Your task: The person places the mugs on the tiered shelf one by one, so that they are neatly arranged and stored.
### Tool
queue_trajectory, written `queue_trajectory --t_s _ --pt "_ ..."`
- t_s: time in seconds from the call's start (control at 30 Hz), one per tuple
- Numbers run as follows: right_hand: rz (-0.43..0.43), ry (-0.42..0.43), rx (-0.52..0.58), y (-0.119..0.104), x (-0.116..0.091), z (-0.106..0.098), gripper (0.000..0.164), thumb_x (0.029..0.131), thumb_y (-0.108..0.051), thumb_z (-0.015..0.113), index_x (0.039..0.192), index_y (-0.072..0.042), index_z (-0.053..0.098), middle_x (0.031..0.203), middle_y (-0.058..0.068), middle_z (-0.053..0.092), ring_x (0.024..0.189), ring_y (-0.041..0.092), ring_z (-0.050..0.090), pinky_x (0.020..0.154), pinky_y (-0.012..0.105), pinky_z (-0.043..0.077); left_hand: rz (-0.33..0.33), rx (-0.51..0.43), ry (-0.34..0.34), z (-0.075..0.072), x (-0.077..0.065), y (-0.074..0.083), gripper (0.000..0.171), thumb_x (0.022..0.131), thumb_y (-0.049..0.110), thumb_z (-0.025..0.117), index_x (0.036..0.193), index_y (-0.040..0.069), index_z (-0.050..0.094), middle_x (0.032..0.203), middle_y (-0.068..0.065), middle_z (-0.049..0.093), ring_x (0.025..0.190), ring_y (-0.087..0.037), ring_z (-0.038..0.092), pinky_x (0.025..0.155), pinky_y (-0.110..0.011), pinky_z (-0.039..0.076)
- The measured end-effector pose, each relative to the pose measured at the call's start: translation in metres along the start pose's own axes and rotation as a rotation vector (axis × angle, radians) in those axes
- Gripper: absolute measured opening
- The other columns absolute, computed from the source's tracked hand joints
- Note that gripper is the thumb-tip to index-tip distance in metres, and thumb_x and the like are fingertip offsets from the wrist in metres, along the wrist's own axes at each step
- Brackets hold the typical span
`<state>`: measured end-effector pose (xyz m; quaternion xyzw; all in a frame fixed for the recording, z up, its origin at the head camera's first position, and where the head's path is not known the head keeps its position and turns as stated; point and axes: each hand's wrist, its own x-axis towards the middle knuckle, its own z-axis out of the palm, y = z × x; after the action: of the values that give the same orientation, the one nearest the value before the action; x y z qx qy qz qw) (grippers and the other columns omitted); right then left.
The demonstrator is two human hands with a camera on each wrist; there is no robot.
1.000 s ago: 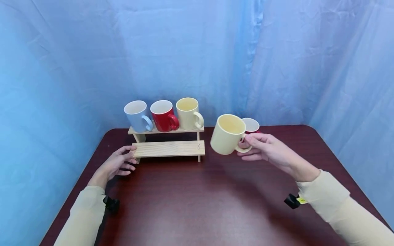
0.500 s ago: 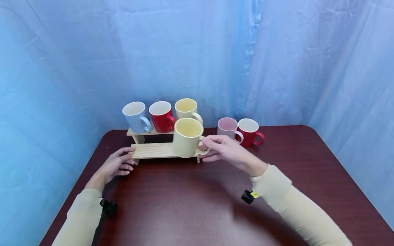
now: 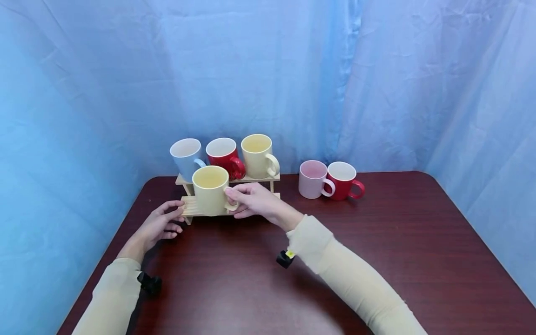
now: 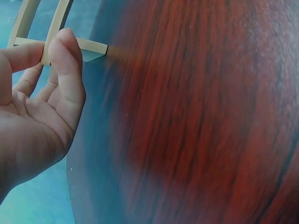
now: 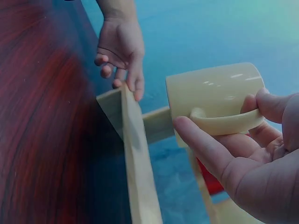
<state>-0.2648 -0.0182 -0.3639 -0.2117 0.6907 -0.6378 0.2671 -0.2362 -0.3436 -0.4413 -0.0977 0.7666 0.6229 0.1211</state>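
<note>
In the head view my right hand pinches the handle of a pale yellow mug. The mug is upright over the left part of the lower board of a two-tier wooden rack. From the right wrist, a gap shows between the mug's base and the lower board. My left hand holds the left end of that board between thumb and fingers. Along the upper board stand a light blue mug, a red mug and another yellow mug.
Right of the rack, a pink mug and a second red mug stand side by side on the dark red-brown table. Blue curtains hang behind the table and along both sides.
My right hand has carried the yellow mug leftward, from beside the rack to over the lower board's left part. The pink and red mugs behind it came into sight. My left hand stayed put.
</note>
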Motion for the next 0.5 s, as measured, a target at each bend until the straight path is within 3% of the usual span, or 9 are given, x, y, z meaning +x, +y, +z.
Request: queue_trajectory --t_s 0.17,0.4,0.5 --pt "0.019 0.015 -0.074 0.005 0.017 0.016 0.034 0.102 -0.033 0.063 0.116 -0.002 0.069 0.103 0.015 0.068 0.095 0.034 0.071 0.080 0.039 0.060 -0.004 -0.001 -0.007 -0.001 -0.002 0.002 0.055 0.104 0.039 0.058 0.151 0.017 0.039 0.107 -0.012 0.064 0.074 -0.018 0.067 0.066 -0.029 0.058" --pt "0.023 0.078 -0.082 0.015 0.030 0.034 0.033 0.100 -0.035 0.066 0.118 -0.008 0.073 0.100 0.019 0.069 0.087 0.029 0.070 0.078 0.038 0.060 -0.007 -0.008 -0.010 -0.001 -0.002 0.001 0.057 0.103 0.041 0.059 0.151 0.017 0.039 0.105 -0.009 0.065 0.074 -0.018 0.067 0.067 -0.030 0.058" --pt "0.018 0.104 -0.078 0.017 0.032 0.040 0.032 0.100 -0.037 0.066 0.118 -0.011 0.073 0.103 0.013 0.069 0.092 0.025 0.070 0.079 0.037 0.060 -0.006 -0.019 -0.012 -0.002 -0.001 -0.001 0.059 0.102 0.041 0.060 0.152 0.018 0.039 0.105 -0.009 0.066 0.074 -0.017 0.066 0.067 -0.030 0.058"
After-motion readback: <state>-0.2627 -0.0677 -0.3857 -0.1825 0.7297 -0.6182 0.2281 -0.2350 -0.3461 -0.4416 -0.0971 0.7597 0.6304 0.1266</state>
